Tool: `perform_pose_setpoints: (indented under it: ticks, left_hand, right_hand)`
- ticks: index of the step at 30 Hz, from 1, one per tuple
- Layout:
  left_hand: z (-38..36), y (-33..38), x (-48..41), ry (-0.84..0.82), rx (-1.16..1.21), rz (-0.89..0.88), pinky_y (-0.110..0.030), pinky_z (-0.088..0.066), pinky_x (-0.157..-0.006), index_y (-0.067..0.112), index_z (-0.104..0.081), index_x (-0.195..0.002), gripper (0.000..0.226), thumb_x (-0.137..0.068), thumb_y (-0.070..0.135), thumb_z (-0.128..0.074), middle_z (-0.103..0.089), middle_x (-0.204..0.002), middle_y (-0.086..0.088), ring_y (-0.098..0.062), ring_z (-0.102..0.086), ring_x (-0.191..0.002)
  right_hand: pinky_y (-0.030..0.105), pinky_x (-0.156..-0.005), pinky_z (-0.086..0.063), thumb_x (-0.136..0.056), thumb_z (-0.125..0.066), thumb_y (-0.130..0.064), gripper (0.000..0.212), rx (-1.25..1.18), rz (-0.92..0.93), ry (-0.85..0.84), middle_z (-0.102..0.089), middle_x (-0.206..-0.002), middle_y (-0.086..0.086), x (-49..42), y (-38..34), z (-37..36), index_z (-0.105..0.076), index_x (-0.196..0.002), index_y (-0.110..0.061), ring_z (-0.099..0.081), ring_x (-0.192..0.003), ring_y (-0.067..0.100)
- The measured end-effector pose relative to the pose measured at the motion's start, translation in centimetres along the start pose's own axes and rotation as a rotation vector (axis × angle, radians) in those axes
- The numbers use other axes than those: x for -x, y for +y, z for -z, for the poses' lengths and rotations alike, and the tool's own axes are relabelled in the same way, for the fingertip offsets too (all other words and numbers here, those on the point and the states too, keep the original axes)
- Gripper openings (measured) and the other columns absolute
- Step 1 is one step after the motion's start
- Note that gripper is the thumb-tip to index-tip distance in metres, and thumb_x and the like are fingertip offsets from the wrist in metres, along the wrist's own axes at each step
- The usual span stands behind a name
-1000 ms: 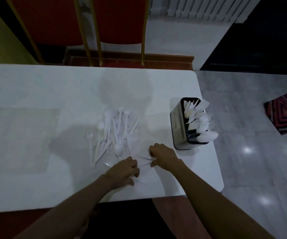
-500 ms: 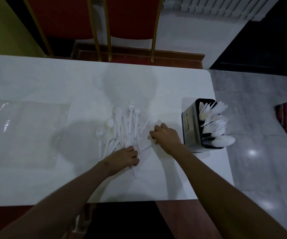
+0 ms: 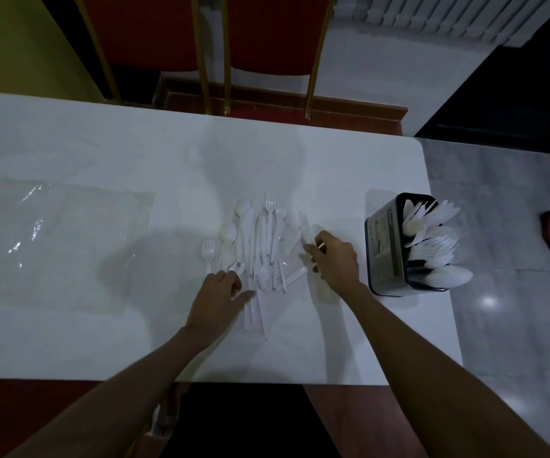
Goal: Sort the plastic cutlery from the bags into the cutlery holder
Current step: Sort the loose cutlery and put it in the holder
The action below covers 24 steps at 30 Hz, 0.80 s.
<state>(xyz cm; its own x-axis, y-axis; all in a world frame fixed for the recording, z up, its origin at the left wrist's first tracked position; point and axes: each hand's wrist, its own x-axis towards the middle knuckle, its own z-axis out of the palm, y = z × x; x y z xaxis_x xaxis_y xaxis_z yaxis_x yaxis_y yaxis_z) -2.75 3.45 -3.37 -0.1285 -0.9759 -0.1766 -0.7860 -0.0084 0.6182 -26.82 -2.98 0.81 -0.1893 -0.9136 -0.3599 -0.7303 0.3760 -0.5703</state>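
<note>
Two bare hands work at a pile of loose cutlery [image 3: 257,239] on a white table [image 3: 101,143]. The pile of white plastic forks, spoons and knives lies to the left of the cutlery holder [image 3: 384,252], apart from it.

1. Cutlery holder: a black, box-shaped holder, upright, near the right end of the table. White spoons, forks and knives stand in it with heads up and lean to the right over its rim. The dividers between its compartments cannot be made out.
2. Right hand [image 3: 333,259]: between the pile and the holder, just left of the holder without touching it. Its fingers are curled round a slim white knife [image 3: 304,231] at the right edge of the pile; the blade points away from the person.
3. Left hand [image 3: 217,299]: further left of the holder, at the near left edge of the pile. Its fingers are bent with the tips on the cutlery, thumb stretched to the right. Whether it grips a piece cannot be told. Two handles [image 3: 255,317] stick out toward the person beside the thumb.
4. Clear plastic bag [image 3: 52,233]: flat on the table, well to the left of the holder, beyond the pile.
5. Two red chairs [image 3: 267,31] with gold frames stand behind the far table edge.
</note>
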Motion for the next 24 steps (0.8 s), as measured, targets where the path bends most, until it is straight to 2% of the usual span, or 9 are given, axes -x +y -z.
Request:
perform_pose_setpoints:
  ticks: [3,8,10,13,16,18,19,22,24]
  left_hand:
    - [-0.5,1.0,0.0,-0.056,-0.090,0.101,-0.025,-0.037,-0.063,0.017,-0.057,-0.076,0.037,-0.075,0.050,-0.071,-0.051,-0.073,0.005,-0.013,-0.045,-0.075]
    - [-0.1,2.5,-0.8,-0.035,0.031,0.301,-0.026,-0.047,-0.063,0.009,-0.068,-0.073,0.019,-0.080,0.027,-0.070,-0.065,-0.072,-0.004,-0.015,-0.058,-0.068]
    - [0.4,2.5,-0.8,-0.008,0.085,0.364,-0.029,-0.051,-0.067,0.013,-0.067,-0.069,0.016,-0.080,0.023,-0.069,-0.068,-0.072,-0.005,-0.013,-0.059,-0.066]
    - [1.0,1.6,-0.4,-0.001,0.144,0.392,-0.022,-0.045,-0.067,0.016,-0.071,-0.074,0.010,-0.080,0.024,-0.070,-0.065,-0.069,0.004,-0.009,-0.059,-0.066]
    - [1.5,0.6,-0.2,-0.002,0.233,0.409,-0.027,-0.053,-0.072,0.016,-0.069,-0.074,0.011,-0.079,0.026,-0.070,-0.068,-0.066,0.006,-0.014,-0.066,-0.066]
    - [1.9,0.2,0.0,0.005,0.287,0.429,-0.034,-0.057,-0.074,0.014,-0.066,-0.068,0.015,-0.079,0.024,-0.070,-0.068,-0.060,0.003,-0.015,-0.067,-0.062]
    - [2.1,0.0,0.1,0.011,0.322,0.441,-0.036,-0.058,-0.074,0.012,-0.065,-0.068,0.016,-0.078,0.022,-0.070,-0.068,-0.059,0.002,-0.016,-0.068,-0.061]
    - [2.4,-0.2,0.3,0.029,0.404,0.440,-0.033,-0.060,-0.069,0.011,-0.065,-0.075,0.009,-0.078,0.015,-0.073,-0.068,-0.062,0.001,-0.012,-0.068,-0.059]
    - [2.6,-0.2,0.5,0.040,0.410,0.418,-0.026,-0.059,-0.064,0.015,-0.064,-0.080,0.010,-0.078,0.014,-0.074,-0.067,-0.065,0.004,-0.007,-0.066,-0.058]
  right_hand:
    - [0.028,-0.045,-0.055,-0.087,-0.069,-0.027,0.029,-0.215,-0.018,-0.125,-0.069,-0.073,0.017,0.8,-1.2,-1.4,-0.056,-0.086,-0.002,-0.065,-0.052,0.018]
    - [0.014,-0.037,-0.046,-0.074,-0.081,-0.035,0.049,-0.090,-0.018,-0.251,-0.060,-0.083,0.009,1.9,-2.4,-4.9,-0.051,-0.096,-0.004,-0.062,-0.059,0.018]
    - [0.015,-0.037,-0.047,-0.074,-0.082,-0.030,0.043,-0.097,-0.036,-0.250,-0.060,-0.083,0.008,1.8,-2.5,-5.5,-0.053,-0.094,-0.005,-0.063,-0.058,0.018]
    - [0.016,-0.043,-0.051,-0.082,-0.072,-0.013,0.015,-0.060,-0.003,-0.200,-0.070,-0.078,0.016,1.5,-2.3,-5.4,-0.063,-0.080,0.000,-0.056,-0.039,0.004]
    - [0.032,-0.056,-0.059,-0.081,-0.064,-0.003,0.013,-0.002,-0.021,-0.153,-0.071,-0.076,0.023,1.2,-1.4,-4.5,-0.067,-0.077,0.010,-0.062,-0.047,0.014]
    - [0.035,-0.060,-0.060,-0.081,-0.066,-0.004,0.016,0.018,-0.025,-0.138,-0.071,-0.077,0.022,1.3,-1.1,-3.9,-0.067,-0.081,0.011,-0.069,-0.059,0.026]
    - [0.031,-0.057,-0.059,-0.081,-0.067,-0.006,0.017,0.017,-0.016,-0.138,-0.071,-0.077,0.021,1.4,-1.1,-3.7,-0.066,-0.082,0.011,-0.069,-0.061,0.025]
    - [0.016,-0.042,-0.051,-0.080,-0.075,-0.016,0.025,-0.030,0.038,-0.224,-0.068,-0.071,0.013,2.3,-1.9,-3.7,-0.064,-0.079,0.007,-0.059,-0.041,0.003]
    - [0.017,-0.038,-0.048,-0.074,-0.082,-0.029,0.035,0.045,0.067,-0.348,-0.065,-0.065,0.013,3.3,-2.6,-4.7,-0.058,-0.066,-0.003,-0.052,-0.032,0.001]
